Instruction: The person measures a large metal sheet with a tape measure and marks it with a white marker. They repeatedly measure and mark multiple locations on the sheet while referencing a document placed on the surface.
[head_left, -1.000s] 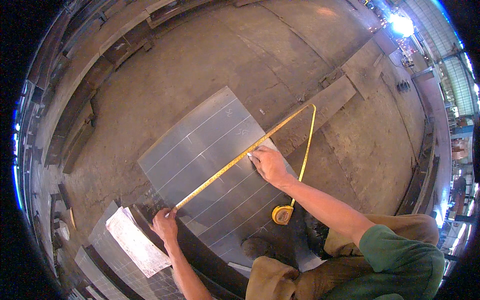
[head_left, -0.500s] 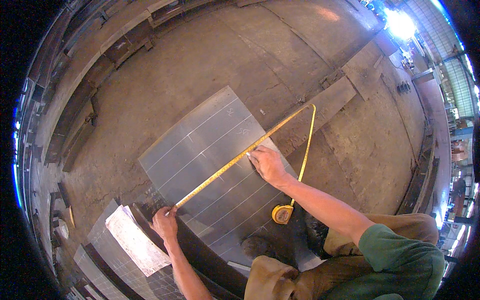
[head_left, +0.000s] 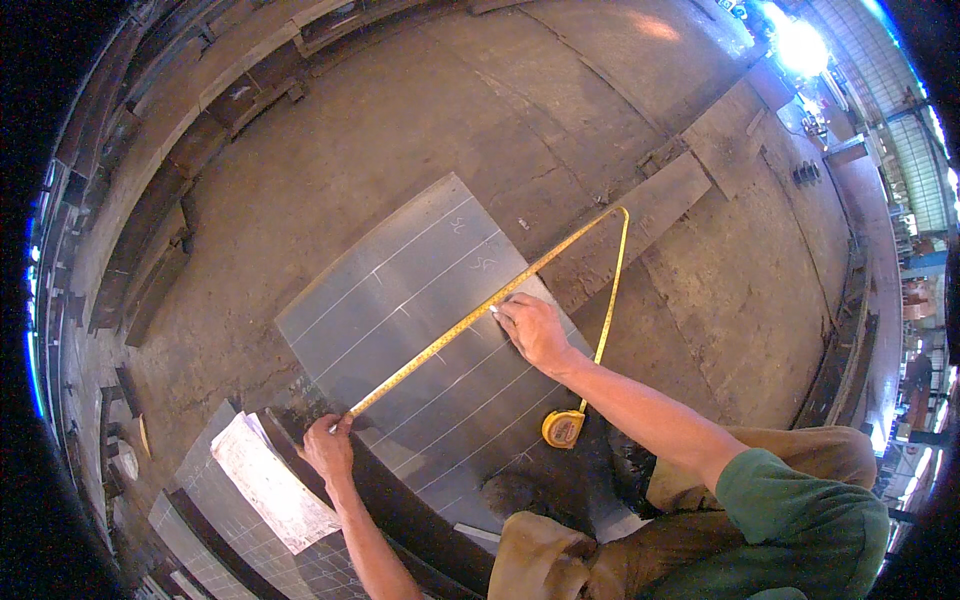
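Note:
A grey metal plate point(head_left: 345, 290) with white ruled lines, short cross marks and chalk writing lies before me. Across it runs the yellow blade of a tape measure point(head_left: 437, 345), which folds back beyond the plate's right edge to its yellow case point(head_left: 562, 429). My left hand point(head_left: 328, 446) pinches the blade's end at the plate's near left edge. Closed around a small white piece of chalk point(head_left: 494, 310), my right hand point(head_left: 532, 330) rests on the plate beside the blade. The chalk tip is close to the tape's edge; whether they touch I cannot tell.
White papers point(head_left: 268, 480) lie left of my left forearm, on another lined plate point(head_left: 205, 455). A long flat metal strip point(head_left: 655, 215) reaches away at the right. Curved beams point(head_left: 180, 190) stand at the far left. A bright welding glare point(head_left: 800, 48) shows at the upper right.
Hardly anything differs. Both hands keep their places on the tape and plate; the whole picture has shifted very slightly.

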